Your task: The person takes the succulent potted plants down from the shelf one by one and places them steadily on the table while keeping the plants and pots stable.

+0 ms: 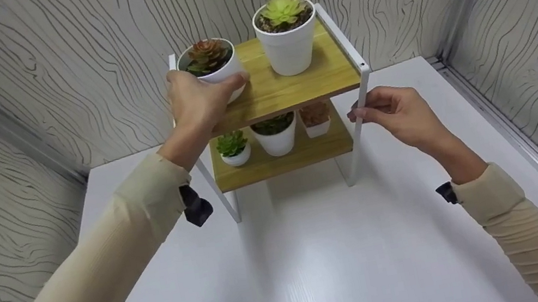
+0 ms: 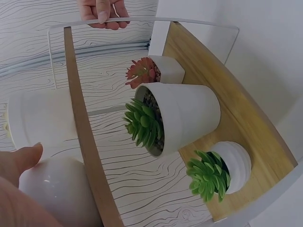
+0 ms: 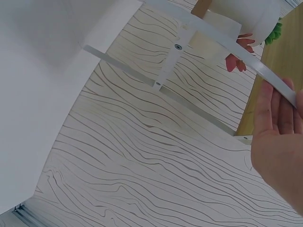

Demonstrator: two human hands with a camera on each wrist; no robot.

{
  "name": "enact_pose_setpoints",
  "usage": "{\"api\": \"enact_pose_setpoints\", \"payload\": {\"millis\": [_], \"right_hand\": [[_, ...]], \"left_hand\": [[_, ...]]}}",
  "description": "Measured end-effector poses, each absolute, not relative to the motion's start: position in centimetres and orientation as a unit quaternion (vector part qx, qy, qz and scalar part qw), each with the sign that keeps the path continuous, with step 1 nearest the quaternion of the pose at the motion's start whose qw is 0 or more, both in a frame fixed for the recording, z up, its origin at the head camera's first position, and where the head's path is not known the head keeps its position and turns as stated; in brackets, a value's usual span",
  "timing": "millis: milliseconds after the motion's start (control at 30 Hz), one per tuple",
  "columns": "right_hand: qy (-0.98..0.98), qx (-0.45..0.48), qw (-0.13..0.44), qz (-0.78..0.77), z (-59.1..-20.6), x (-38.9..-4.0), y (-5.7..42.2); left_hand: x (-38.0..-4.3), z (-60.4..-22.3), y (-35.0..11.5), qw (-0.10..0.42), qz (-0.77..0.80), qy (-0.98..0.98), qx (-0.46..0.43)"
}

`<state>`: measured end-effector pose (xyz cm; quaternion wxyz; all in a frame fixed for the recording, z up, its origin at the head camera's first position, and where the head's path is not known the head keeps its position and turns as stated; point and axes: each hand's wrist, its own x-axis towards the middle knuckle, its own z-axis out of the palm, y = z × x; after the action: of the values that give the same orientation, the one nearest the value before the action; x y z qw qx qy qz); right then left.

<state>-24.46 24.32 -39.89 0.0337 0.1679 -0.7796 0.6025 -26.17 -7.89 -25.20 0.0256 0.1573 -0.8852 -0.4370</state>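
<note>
Pot (image 1: 227,74) with a reddish succulent (image 1: 207,54) sits at the left end of the upper shelf (image 1: 291,90), between the thumb and fingers of the left hand (image 1: 198,100), which grips it, while the right hand's (image 1: 402,113) fingers pinch a white frame leg (image 1: 357,138).

Above the upper board (image 2: 90,146) are a round white pot (image 2: 60,191), gripped by my left fingers (image 2: 24,159), and another white pot (image 2: 42,116). Below the board, a lower shelf (image 2: 244,127) carries a red succulent (image 2: 142,72), a large green succulent (image 2: 143,122) and a small green succulent (image 2: 207,175), all potted in white. Just past the board's far end, my right fingers (image 2: 102,10) hold the frame bar (image 2: 147,19)
</note>
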Motion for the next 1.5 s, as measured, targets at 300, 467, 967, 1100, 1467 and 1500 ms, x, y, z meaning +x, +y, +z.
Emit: {"api": "enact_pose_setpoints", "payload": {"millis": [300, 467, 967, 1100, 1467, 1500], "right_hand": [[-0.788, 0.161, 0.030, 0.594, -39.9, -24.4, 24.0], [-0.797, 0.155, 0.030, 0.583, -39.8, -24.2, 24.0], [-0.794, 0.153, 0.028, 0.588, -39.9, -24.2, 24.2], [-0.792, 0.154, 0.031, 0.590, -40.0, -24.2, 24.4], [-0.797, 0.154, 0.028, 0.583, -39.9, -24.3, 24.3], [-0.793, 0.153, 0.027, 0.589, -40.0, -24.3, 24.3]], "left_hand": [[-26.4, -25.4, -7.6, 0.049, -0.455, -0.875, 0.158], [-26.4, -25.5, -7.6, 0.054, -0.464, -0.870, 0.157], [-26.0, -25.9, -7.5, 0.076, -0.471, -0.868, 0.141], [-25.9, -25.7, -7.4, 0.076, -0.468, -0.869, 0.141], [-25.9, -25.0, -8.0, 0.056, -0.466, -0.871, 0.144], [-25.9, -24.9, -8.0, 0.056, -0.467, -0.871, 0.140]]}}
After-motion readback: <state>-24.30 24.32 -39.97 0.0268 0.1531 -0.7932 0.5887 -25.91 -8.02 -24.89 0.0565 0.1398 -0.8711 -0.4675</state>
